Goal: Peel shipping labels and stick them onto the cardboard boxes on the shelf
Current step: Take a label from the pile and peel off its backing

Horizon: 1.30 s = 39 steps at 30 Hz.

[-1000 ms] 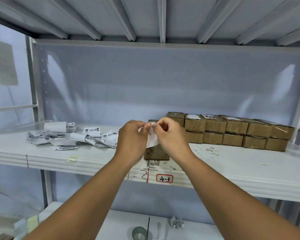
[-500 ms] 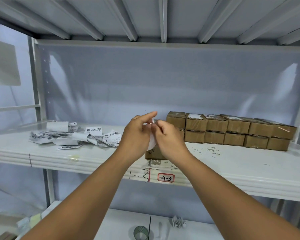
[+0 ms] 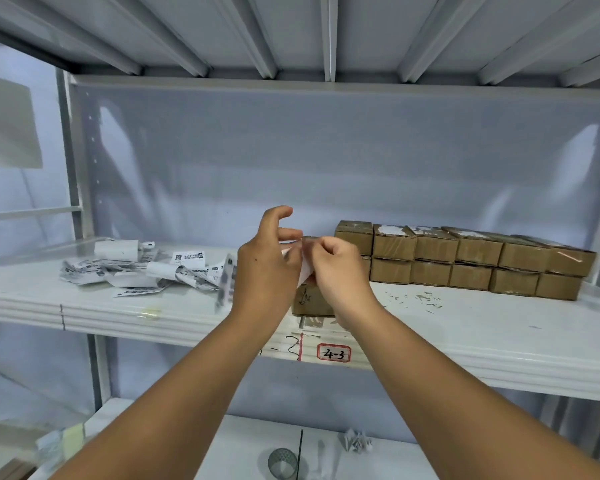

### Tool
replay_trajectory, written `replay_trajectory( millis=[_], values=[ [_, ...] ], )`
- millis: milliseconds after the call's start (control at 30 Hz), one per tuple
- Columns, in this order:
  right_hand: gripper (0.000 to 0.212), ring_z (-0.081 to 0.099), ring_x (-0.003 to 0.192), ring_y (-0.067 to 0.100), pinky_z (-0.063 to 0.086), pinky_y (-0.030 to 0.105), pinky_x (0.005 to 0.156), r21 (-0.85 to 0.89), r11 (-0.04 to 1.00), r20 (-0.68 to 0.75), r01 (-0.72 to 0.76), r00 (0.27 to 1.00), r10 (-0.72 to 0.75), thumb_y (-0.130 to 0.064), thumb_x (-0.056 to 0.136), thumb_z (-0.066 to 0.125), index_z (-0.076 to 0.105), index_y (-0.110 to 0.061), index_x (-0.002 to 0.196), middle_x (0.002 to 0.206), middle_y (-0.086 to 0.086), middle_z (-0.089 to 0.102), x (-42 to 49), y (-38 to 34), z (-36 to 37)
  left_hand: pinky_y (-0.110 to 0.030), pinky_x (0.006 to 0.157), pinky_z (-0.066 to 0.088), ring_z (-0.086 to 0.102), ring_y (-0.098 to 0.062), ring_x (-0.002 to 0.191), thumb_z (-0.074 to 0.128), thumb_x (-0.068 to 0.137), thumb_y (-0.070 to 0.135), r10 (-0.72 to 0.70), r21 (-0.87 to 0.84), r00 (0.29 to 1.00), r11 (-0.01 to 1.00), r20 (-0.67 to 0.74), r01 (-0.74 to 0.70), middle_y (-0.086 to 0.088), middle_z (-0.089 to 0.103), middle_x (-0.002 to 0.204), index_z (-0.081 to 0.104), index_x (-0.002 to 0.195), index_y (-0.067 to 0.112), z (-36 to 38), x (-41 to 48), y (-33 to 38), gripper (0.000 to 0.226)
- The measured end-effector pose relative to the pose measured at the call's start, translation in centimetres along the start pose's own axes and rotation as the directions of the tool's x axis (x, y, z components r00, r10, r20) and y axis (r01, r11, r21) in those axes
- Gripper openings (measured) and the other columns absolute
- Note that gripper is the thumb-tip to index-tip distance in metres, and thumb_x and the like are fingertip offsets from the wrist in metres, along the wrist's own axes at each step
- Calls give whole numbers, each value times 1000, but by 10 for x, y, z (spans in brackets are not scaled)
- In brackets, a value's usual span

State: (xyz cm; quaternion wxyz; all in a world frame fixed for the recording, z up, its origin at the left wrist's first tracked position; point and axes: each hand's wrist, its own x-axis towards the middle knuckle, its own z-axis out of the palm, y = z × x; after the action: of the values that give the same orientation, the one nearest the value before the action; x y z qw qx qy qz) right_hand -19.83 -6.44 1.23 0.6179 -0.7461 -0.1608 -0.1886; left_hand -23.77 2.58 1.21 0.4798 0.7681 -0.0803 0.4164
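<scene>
White metal shelf (image 3: 482,327) backed by grey panel (image 3: 326,161) holds cardboard boxes (image 3: 458,261).

Loose labels (image 3: 136,271) left on the shelf (image 3: 465,327), stacked boxes (image 3: 465,261) right, single box (image 3: 310,299) between, nearer the front

- bright, even, cool bluish light from overhead; shadows are soft and faint.
- the back panel (image 3: 326,174) carries pale streaks of glare at 10 and 2 o'clock.
- the glossy shelf (image 3: 465,327) has a soft sheen at 9 o'clock, with dimmer shade under its front lip toward 6 o'clock.
- wide-angle bending: the beams (image 3: 328,36) fan out at 12 o'clock, and the uprights lean at 3 and 9 o'clock.
- a paper strip (image 3: 225,282) at 9 o'clock of the left hand (image 3: 267,268) is smeared by motion blur; the right hand (image 3: 336,268) is sharp.
- the label (image 3: 304,274) between them is washed-out white.
- the cardboard boxes (image 3: 465,261) look fairly crisp.
</scene>
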Motion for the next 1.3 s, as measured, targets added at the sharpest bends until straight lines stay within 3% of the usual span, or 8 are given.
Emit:
replay_trajectory(
  millis=[200, 367, 533, 633, 767, 1033, 1133, 1300],
  values=[
    [27, 53, 65, 16, 42, 31, 64, -82, 994, 53, 72, 996, -68, -20, 98, 44, 61, -13, 78, 74, 9, 62, -5, 3, 0, 1, 59, 40, 59, 1, 88, 51, 92, 3, 58, -54, 990, 997, 132, -51, -2, 55, 118, 33, 137, 26, -2, -1, -4, 54],
    [30, 42, 54, 9, 30, 24, 49, -230, 961, 60, 152, 988, -142, -24, 99, 41, 58, -8, 81, 64, -3, 51, -7, 4, 0, 5, 65, 35, 57, 2, 83, 46, 94, 4, 50, 9, 994, 999, 100, -51, -2, 58, 119, 33, 137, 27, 0, -2, -7, 50],
    [25, 36, 55, 12, 27, 28, 53, -148, 979, 20, 140, 990, -139, -16, 94, 42, 49, -10, 71, 61, -2, 44, -6, 4, 1, 4, 62, 34, 57, 4, 80, 51, 91, 3, -22, -68, 998, 997, 62, 26, 2, 64, 104, 36, 132, 24, 1, -3, -2, 49],
    [23, 35, 55, 13, 28, 28, 57, -87, 990, 5, 113, 994, -113, -12, 92, 40, 47, -12, 70, 60, -3, 42, -4, 5, 1, -10, 71, 41, 59, 1, 88, 51, 92, 2, -134, -157, 989, 977, 62, 143, 10, 69, 95, 36, 128, 30, 0, 4, -5, 48],
    [28, 35, 54, 14, 30, 30, 59, -28, 998, -2, 55, 999, -55, -11, 92, 39, 42, -16, 65, 58, -2, 41, 0, 6, 0, -41, 83, 54, 63, -20, 101, 46, 93, -1, -330, -357, 935, 865, 127, 353, 12, 71, 89, 41, 121, 35, -1, 13, -4, 45],
    [26, 42, 68, 20, 37, 36, 67, 137, 990, -18, 19, 1000, -17, -16, 94, 41, 51, -9, 71, 69, 7, 46, 3, 9, 3, -30, 55, 57, 68, -24, 83, 44, 91, -13, -490, -662, 825, 524, 281, 536, -5, 67, 93, 45, 128, 14, -9, 21, 5, 47],
    [25, 44, 70, 20, 38, 36, 67, 205, 979, -37, -7, 999, 15, -15, 95, 40, 54, -3, 78, 72, 8, 48, 1, 7, 5, -34, 63, 57, 67, -24, 83, 44, 90, -14, -524, -717, 809, 454, 265, 529, -4, 66, 90, 48, 124, 14, -8, 21, 4, 44],
    [26, 43, 66, 19, 37, 35, 66, 162, 987, -89, -4, 996, 19, -16, 95, 39, 48, -13, 71, 68, 5, 47, -1, 7, 8, -29, 66, 51, 61, -20, 73, 41, 90, -12, -484, -669, 869, 613, 103, 421, -4, 64, 81, 61, 86, 13, 5, 14, 6, 32]
  ],
)
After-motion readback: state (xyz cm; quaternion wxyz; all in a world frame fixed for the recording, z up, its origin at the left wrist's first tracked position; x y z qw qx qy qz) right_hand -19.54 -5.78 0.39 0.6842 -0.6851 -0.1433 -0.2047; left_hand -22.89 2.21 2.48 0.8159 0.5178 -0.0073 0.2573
